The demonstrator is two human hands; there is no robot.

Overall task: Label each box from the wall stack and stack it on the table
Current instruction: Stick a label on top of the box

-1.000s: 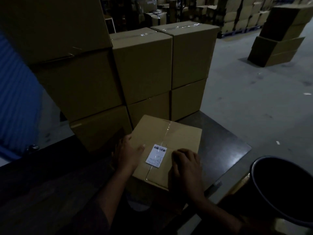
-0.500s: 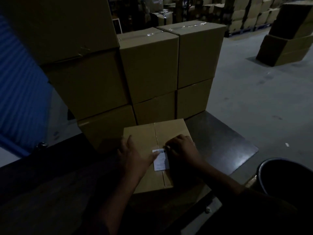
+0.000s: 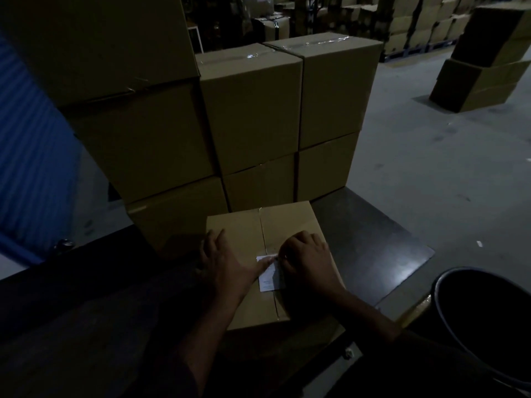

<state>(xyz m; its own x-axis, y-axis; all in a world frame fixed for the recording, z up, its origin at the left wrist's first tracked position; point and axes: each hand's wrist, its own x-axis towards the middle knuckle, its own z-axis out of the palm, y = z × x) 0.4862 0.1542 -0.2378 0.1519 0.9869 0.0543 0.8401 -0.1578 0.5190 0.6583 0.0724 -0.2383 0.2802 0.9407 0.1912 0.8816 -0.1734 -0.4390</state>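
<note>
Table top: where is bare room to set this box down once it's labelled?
Bare table lies right of the box, out to the corner by the black bin. The near left looks bare but dark. Behind the box the stacked boxes crowd it.

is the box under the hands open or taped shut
Shut: the box has flaps closed flat, with tape along the centre seam.

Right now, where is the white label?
In the head view the white label lies on top of the near box on the table, across its taped seam, between the left hand and the right hand.
</note>
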